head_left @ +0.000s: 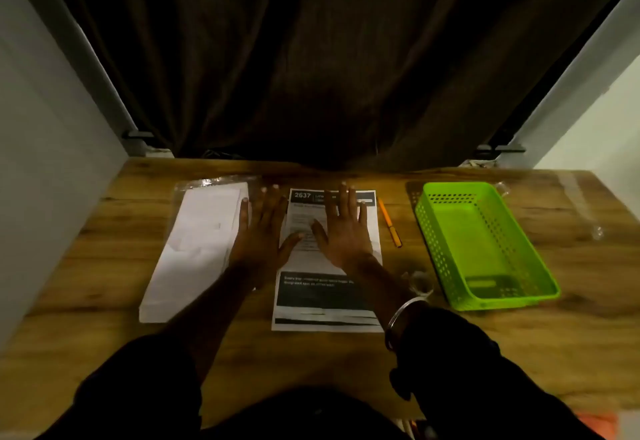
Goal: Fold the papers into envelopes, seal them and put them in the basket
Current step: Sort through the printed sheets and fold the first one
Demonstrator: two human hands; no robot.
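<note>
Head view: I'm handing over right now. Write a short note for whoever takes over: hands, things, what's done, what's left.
Left hand: open, fingers spread flat, between the white paper stack and the printed sheet.
Right hand: open, flat on the printed sheet's upper half.
Printed sheet: unfolded, centre of the table.
Green basket: at right, no envelope in it.
Orange pen: between sheet and basket.
Done: nothing folded or sealed.
Left: fold the papers, seal them, put them in the basket.
</note>
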